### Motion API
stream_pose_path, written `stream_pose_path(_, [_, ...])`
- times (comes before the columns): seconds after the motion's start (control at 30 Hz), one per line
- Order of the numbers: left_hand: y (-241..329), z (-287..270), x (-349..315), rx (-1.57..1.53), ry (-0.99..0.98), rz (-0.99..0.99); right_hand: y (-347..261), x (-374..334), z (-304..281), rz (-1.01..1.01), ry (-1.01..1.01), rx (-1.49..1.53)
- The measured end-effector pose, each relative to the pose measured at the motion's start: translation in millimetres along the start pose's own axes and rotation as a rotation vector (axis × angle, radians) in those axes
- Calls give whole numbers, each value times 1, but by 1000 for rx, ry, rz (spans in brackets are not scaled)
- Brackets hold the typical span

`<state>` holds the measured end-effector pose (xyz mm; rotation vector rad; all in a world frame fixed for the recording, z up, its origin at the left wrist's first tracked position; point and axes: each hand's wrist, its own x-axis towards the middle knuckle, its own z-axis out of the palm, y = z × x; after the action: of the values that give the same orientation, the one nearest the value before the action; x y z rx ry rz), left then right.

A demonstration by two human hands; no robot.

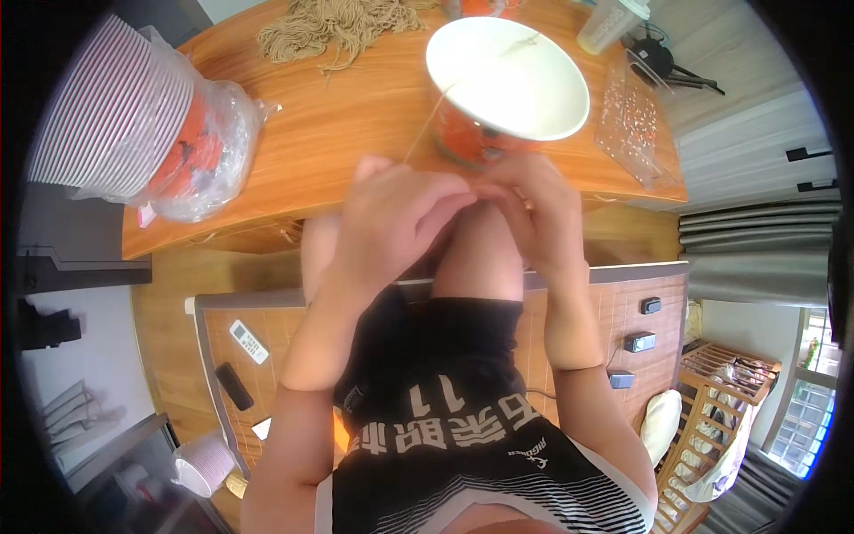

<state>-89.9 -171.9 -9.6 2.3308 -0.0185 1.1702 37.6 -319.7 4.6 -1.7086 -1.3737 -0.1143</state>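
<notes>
My left hand and my right hand meet just past the table's near edge, above my lap. A thin tan string runs from a large white-lined paper bucket over its rim to my left hand, whose fingers are closed on it. The fingers of my right hand are pinched together against the left fingertips; what they hold is too small and blurred to make out. Red and dark print covers the bucket's outside, and a bit of string lies across its inner wall. A heap of tan string lies at the far side.
Plastic-wrapped nested paper buckets lie at the table's left. On the right are a clear plastic tray with specks, a lidded cup and a black object. Behind the table's edge, a remote rests on the mat-covered seat.
</notes>
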Motion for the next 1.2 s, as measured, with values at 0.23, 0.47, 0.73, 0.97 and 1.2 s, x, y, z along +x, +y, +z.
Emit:
stream_pose_path(0.23, [1, 3, 8, 26, 168, 82, -12, 6, -3, 157, -30, 110])
stream_pose_path(0.47, [-1, 4, 9, 198, 196, -17, -9, 26, -17, -47, 186, -282])
stream_pose_path(0.73, [-12, 20, 12, 251, 242, -29, 17, 67, -45, -46, 76, -198])
stream_pose_path(0.97, [-14, 28, 15, 247, 286, -39, 24, 81, -45, 32, -321, -141])
stream_pose_path(1.2, [-15, 30, 11, 262, 281, -46, 28, 90, -44, 32, -428, -118])
